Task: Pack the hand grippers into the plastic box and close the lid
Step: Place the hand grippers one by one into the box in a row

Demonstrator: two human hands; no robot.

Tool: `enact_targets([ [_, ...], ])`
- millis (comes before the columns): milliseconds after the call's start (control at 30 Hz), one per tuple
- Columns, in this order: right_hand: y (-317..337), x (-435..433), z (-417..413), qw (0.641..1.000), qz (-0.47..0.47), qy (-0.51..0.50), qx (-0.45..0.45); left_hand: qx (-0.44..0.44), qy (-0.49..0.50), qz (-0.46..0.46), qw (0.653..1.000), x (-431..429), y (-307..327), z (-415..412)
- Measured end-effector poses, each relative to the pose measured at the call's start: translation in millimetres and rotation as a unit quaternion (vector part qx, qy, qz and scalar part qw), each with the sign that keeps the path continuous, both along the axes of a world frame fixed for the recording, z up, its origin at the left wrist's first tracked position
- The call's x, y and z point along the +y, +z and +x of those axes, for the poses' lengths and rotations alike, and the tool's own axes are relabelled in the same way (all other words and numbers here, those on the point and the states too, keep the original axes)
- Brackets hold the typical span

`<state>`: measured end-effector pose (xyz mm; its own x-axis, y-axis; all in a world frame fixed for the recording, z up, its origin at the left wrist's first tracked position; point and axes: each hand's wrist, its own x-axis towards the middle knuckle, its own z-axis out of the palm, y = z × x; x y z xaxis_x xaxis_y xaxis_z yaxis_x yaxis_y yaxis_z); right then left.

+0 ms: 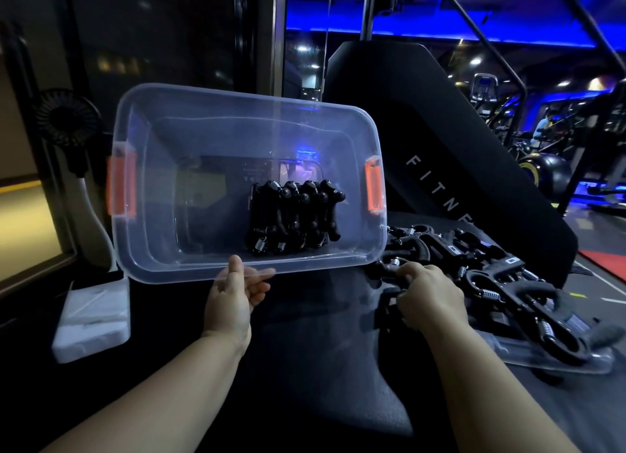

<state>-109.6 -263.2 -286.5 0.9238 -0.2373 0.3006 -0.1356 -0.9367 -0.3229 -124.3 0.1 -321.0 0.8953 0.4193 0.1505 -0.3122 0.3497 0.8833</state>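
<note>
Plastic box (203,131): clear, tilted so the open top faces the camera; orange latches (122,188) at both ends.
Left hand (233,300): pinching the box's near rim, thumb over the edge, fingers underneath.
Packed hand grippers (294,215): black, in a tight row against the box floor, right of centre, springs toward the near wall.
Right hand (426,297): well apart from the left, fingers curled round a single hand gripper (384,271) at the pile's near-left edge.
Loose hand grippers (501,276): heaped just right of the box, on the clear lid (548,363).
Lid: off the box, lying flat on the black padded bench (321,351).
Far left: small fan (67,120) above, white packet (95,317) below.
</note>
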Motion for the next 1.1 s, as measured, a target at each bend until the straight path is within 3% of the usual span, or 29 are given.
enact_targets([
  [200, -5, 17, -2, 0.995, -0.087, 0.048, -0.024, 0.008, 0.0, 0.008, 1.0, 0, 0, -1],
  [600, -6, 12, 1, 0.996, -0.085, 0.018, -0.004, 0.007, 0.002, 0.01, 1.0, 0, 2, -3],
  [933, -10, 20, 1, 0.98, -0.037, 0.179, 0.071, 0.006, 0.007, 0.006, 1.0, -1, 3, -3],
  [1100, -6, 18, -3, 0.954, -0.03, 0.282, 0.093, 0.006, 0.003, 0.012, 1.0, 0, 2, -3],
])
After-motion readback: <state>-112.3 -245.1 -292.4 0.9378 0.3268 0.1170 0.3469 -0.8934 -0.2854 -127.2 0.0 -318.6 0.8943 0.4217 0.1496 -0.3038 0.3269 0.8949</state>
